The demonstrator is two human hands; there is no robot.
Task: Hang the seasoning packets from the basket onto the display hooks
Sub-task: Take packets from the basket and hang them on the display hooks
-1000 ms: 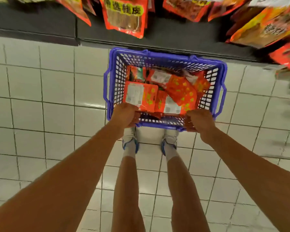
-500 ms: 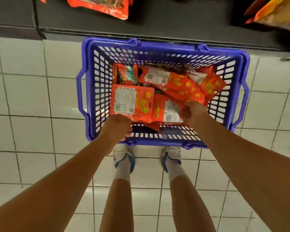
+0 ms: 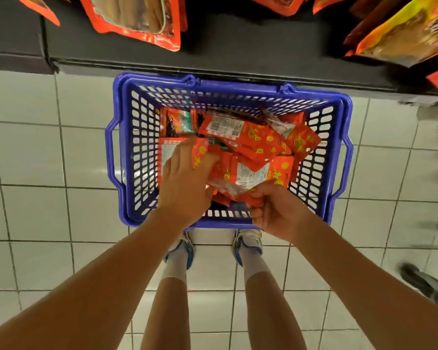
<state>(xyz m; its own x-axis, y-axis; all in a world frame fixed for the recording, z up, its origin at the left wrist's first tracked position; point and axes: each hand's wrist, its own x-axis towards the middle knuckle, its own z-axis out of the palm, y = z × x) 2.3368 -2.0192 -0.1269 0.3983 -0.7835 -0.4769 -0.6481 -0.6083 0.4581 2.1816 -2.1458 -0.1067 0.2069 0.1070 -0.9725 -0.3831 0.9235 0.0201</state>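
A blue plastic basket (image 3: 127,152) stands on the white tile floor in front of my feet, filled with several orange-red seasoning packets (image 3: 258,137). My left hand (image 3: 185,183) reaches into the basket, fingers extended over the left packets and thumb hooked under a packet's edge (image 3: 200,157). My right hand (image 3: 273,213) is at the basket's near edge, fingers curled and pinching the lower edge of an orange packet (image 3: 250,173). No display hooks are visible.
A dark shelf base (image 3: 238,51) runs behind the basket. Hanging red and yellow packets (image 3: 142,18) show at the top edge, with more hanging packets (image 3: 400,39) at the top right. Another person's dark shoe (image 3: 425,284) is at the right.
The view dropped closer to the basket. Both hands left the near rim and went in among the packets; the right hand came back to the near edge pinching a packet.
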